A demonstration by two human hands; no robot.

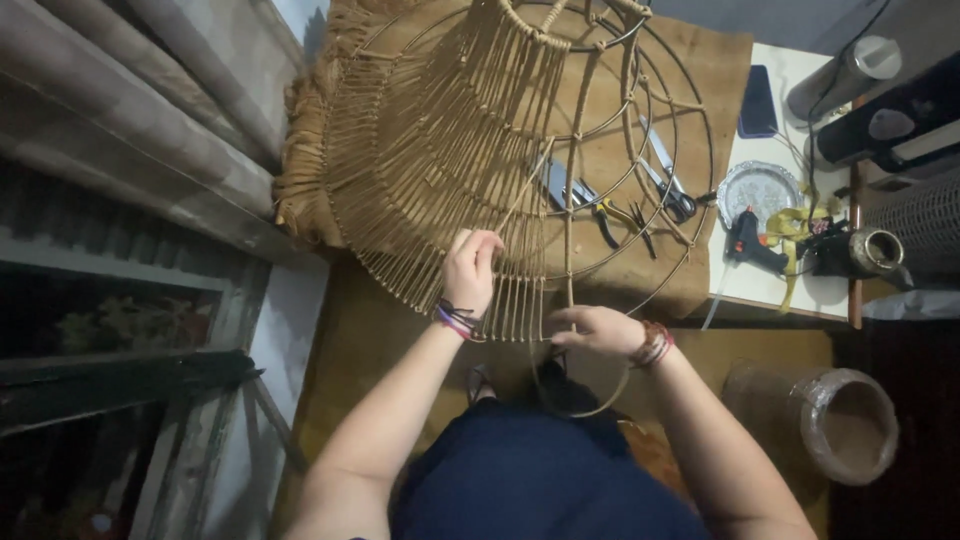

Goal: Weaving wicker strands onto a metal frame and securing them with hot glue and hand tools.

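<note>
1. The wire frame [560, 130] is a large domed cage of thin dark rings and ribs, lying tilted on the burlap cloth [700, 90] that covers the desk [790, 290], its lower rim hanging over the desk's near edge towards the person.
2. Tan cord [430, 170] is wrapped over its left part in close, parallel strands that fan outward (rough and matte, like twisted jute), while the right part is bare wire.
3. The left hand [470, 272] rests against the wrapped strands at the lower rim, fingers curled narrow on the cords.
4. The right hand [598, 330] sits just below the rim, fingers pinched on a loose cord that loops down beneath it.
5. Seen through the bare ribs, pliers [605, 218] and scissors [668, 185] lie on the cloth.
6. Farther right stand a black glue gun [750, 240], a shiny embossed round plate [758, 188] and a dark phone [758, 100].
7. On the floor at right lies a roll [830, 415] wrapped in clear film.
</note>
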